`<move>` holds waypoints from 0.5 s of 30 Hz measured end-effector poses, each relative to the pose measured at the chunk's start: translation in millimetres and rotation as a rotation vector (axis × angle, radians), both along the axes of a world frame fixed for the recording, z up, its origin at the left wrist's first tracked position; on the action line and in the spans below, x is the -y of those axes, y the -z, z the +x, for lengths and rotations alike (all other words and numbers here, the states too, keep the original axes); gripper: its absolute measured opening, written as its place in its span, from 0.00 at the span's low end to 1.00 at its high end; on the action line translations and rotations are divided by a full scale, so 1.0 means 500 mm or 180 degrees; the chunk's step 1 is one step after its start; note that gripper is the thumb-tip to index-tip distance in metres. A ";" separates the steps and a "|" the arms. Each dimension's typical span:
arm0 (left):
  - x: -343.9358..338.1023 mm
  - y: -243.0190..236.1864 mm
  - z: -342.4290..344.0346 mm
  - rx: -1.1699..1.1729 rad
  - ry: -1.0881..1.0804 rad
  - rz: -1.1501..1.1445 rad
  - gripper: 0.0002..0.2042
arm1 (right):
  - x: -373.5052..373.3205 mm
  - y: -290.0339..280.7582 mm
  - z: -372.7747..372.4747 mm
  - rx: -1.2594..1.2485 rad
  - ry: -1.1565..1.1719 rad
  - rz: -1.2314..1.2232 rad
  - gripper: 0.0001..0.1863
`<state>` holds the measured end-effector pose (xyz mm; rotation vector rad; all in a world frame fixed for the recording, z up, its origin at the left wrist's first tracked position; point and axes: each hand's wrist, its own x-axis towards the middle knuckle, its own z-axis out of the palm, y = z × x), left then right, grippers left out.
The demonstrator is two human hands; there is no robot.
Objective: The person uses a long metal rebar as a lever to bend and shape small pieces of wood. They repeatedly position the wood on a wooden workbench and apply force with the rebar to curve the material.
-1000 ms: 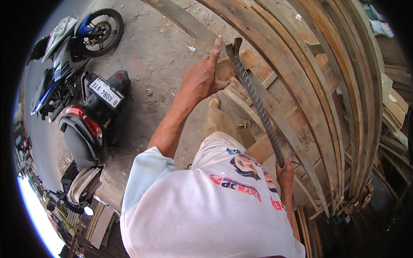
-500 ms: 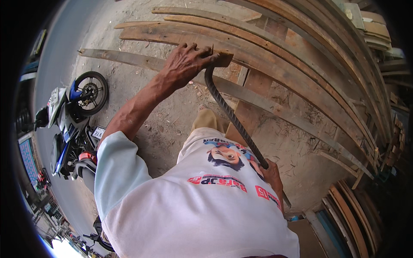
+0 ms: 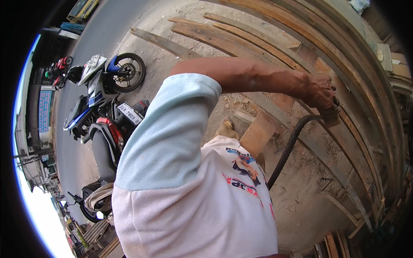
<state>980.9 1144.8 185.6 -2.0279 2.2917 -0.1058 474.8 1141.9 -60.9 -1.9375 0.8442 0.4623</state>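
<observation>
My left hand (image 3: pixel 320 94) reaches across to the right with its fingers closed on a small wooden block (image 3: pixel 331 121). At that block ends the hooked tip of a dark ribbed steel pry bar (image 3: pixel 291 144); I cannot tell whether the tip grips a nail there. The bar slants down toward my body, and its lower part goes out of sight behind my white shirt. My right hand is hidden. Past the left hand lie long wooden planks (image 3: pixel 215 33) on the ground, and a brown board (image 3: pixel 259 131) rests near my foot (image 3: pixel 226 129).
Motorcycles (image 3: pixel 97 81) stand at the left beside the road (image 3: pixel 81 142), one with a dark seat (image 3: pixel 104 150) close to my left side. More planks are stacked at the far right. Wood scraps and splinters litter the dirt ground (image 3: pixel 297 210).
My left hand has swung to the right with the wooden block, and the bar's hooked end has gone with it. My view has turned; the right hand has dropped out of sight.
</observation>
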 end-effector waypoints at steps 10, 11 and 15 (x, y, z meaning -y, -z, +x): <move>0.181 -0.036 -0.175 -0.0534 -0.0236 0.0264 0.42 | -0.027 0.034 0.077 -0.0006 0.0541 -0.0100 0.12; 0.186 -0.045 -0.176 -0.0598 -0.0411 0.0566 0.41 | -0.021 0.036 0.083 0.0013 0.0573 -0.0126 0.12; 0.164 -0.007 -0.138 -0.1177 -0.0407 0.0692 0.33 | -0.033 0.033 0.083 -0.0029 0.0688 -0.0184 0.12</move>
